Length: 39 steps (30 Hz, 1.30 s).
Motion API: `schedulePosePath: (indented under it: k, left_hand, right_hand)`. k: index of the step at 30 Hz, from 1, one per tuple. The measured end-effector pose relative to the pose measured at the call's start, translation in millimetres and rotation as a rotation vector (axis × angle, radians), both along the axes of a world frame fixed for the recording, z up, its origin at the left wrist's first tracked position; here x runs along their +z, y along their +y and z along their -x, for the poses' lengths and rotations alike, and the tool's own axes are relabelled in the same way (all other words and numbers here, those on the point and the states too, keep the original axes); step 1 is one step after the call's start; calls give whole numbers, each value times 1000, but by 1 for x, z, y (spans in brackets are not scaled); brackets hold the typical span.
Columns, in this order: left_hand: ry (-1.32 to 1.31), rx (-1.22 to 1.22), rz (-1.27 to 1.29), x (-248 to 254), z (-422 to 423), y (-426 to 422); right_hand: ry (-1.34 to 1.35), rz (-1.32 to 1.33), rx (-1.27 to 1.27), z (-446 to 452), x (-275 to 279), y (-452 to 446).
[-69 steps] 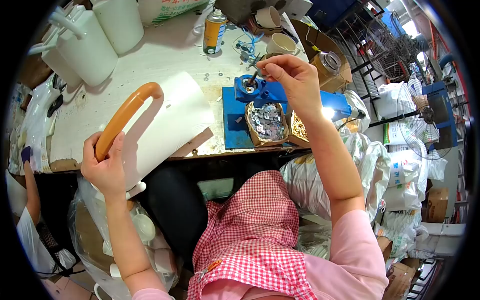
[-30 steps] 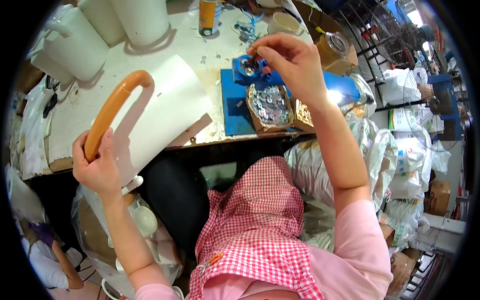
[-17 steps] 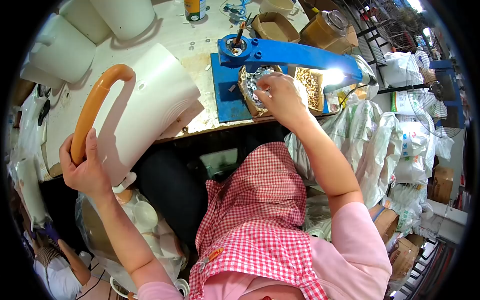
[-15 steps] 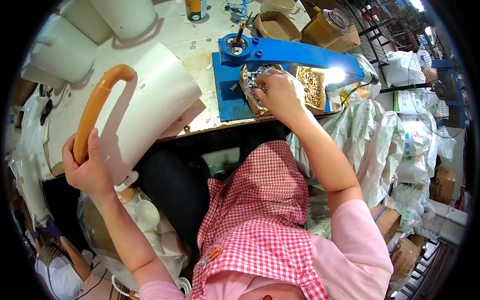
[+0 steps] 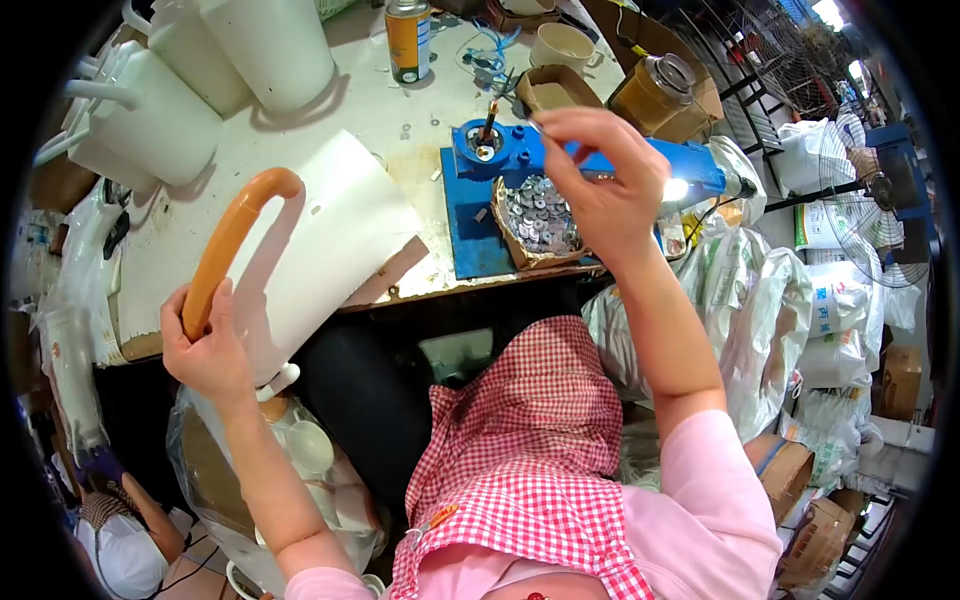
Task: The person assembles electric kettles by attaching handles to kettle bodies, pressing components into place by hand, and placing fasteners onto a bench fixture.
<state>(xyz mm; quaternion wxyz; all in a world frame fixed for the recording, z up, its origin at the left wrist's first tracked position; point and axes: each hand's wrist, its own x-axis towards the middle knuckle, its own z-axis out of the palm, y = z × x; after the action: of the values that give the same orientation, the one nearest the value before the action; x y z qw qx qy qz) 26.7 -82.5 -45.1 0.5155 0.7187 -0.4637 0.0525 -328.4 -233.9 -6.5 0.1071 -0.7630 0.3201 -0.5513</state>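
Observation:
My left hand is wrapped round the lower end of an orange curved handle. That handle is fixed to a large white plastic jug lying on its side at the table edge. Above the blue arm tool my right hand is raised in a pinch, with a small thin piece that looks like a washer at the fingertips. Below it, a cardboard box holds many grey metal washers. An upright copper-coloured pin stands in the tool's round head, left of the fingertips.
More white jugs stand at the back left. A spray can, a cardboard tray and a lidded brown jar are at the back. White sacks hang at the right. Another person is at lower left.
My right hand has come up out of the washer box to the level of the tool's arm, pinching a washer. The view has shifted slightly; my left hand keeps its hold on the handle.

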Motion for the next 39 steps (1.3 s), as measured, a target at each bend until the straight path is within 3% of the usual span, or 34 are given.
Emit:
schedulePosePath:
  k: [7, 18, 27, 29, 30, 32, 34, 36, 37, 39]
  left_hand:
    - [2, -22, 46, 1, 2, 1]
    - [22, -36, -7, 1, 0, 1]
    - [26, -18, 100, 6, -9, -6]
    - [31, -30, 130, 20, -18, -6]
    - [45, -43, 145, 27, -24, -2]
    - [22, -44, 123, 42, -29, -5]
    - [-156, -78, 137, 62, -20, -11]
    - [-36, -184, 182, 76, 5, -22]
    - [-29, -238, 215, 76, 8, -29]
    - [33, -268, 245, 82, 19, -46]
  right_hand:
    - [216, 429, 11, -18, 4, -38]
    - [463, 526, -1, -11, 12, -46]
    - [458, 517, -10, -7, 11, -31]
    - [65, 222, 59, -7, 5, -11]
    - [-60, -131, 144, -9, 1, 8]
    - [-262, -594, 323, -30, -5, 32]
    - [-311, -809, 489, -51, -10, 41]
    - [-501, -1041, 742, -67, -6, 42]
    - [-354, -984, 683, -65, -7, 38]
    - [-438, -948, 609, -62, -9, 31]
